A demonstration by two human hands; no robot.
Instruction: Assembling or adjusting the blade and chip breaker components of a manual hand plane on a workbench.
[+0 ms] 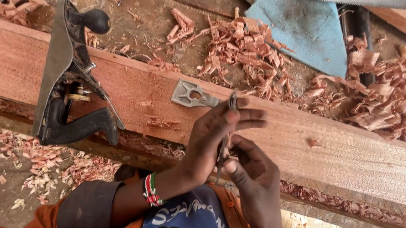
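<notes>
Two hands are at work over one long wooden plank. The left hand has its fingers stretched out almost flat, with the thumb and first finger pinched on one thin metal blade that stands on its edge. The right hand is curled up tight just under it, and its thumb presses on the low end of the same blade. The blade sits between both hands, right above the near edge of the plank. One grey metal plate with a hole in it lies flat on the plank, just beside the left fingertips. One black hand plane lies on its side at the left end of the plank. Lots of curly wood shavings are piled behind the plank, too many to count. One blue cloth lies behind them.
</notes>
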